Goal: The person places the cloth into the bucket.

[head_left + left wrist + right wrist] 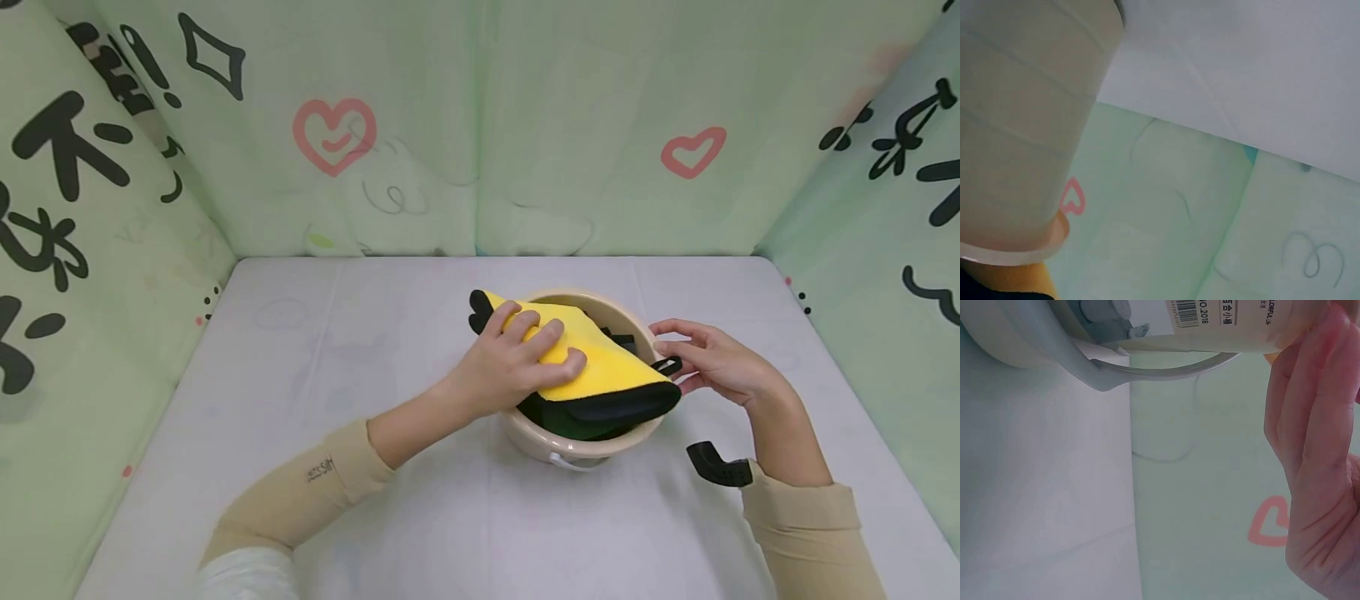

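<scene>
A yellow cloth piece with black trim (pixel 600 354), its left end in rounded black tips, lies over the mouth of a cream bucket (pixel 528 433). My left hand (pixel 517 354) grips it from above, fingers curled into the fabric. At the bucket's right rim, my right hand (pixel 712 362) reaches in from the side with its fingertips against the wall, close to a black loop (pixel 667 365) on the cloth. The right wrist view has the right hand (pixel 1319 425) with long, nearly straight fingers touching the bucket (pixel 1260 331). Dark green and black material (pixel 573 421) shows inside the bucket.
The bucket stands on a white-covered table (pixel 375 350). A pale handle (pixel 573 463) hangs down its front. Green printed curtains (pixel 570 125) close off the back and both sides. A black curved piece (pixel 718 467) sticks out at the right sleeve.
</scene>
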A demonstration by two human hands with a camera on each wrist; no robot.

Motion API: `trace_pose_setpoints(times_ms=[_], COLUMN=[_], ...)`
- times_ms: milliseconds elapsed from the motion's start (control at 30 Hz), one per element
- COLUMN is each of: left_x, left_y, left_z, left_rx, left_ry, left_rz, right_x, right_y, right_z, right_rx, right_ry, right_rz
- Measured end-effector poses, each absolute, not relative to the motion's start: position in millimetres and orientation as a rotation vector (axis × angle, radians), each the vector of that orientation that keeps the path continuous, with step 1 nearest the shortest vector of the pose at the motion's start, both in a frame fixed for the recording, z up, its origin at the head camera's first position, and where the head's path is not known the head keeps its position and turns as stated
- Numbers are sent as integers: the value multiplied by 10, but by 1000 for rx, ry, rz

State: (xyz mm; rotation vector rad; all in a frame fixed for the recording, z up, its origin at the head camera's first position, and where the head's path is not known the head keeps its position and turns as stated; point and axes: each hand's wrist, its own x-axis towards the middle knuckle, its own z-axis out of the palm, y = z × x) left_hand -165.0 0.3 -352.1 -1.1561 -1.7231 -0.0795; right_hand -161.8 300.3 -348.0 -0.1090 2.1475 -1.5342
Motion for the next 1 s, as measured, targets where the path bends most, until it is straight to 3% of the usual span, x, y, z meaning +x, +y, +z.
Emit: trace_pose_setpoints(times_ms=[1000], left_x=[-1595], left_y=[211], left_z=[-3418], left_rx=[-1542], left_ry=[-2398], left_rz=[347], right_x=[-1618], right_y=[2980], right_z=[-3462], right_rx=[-53], right_ry=[2183], right_rz=[-1487])
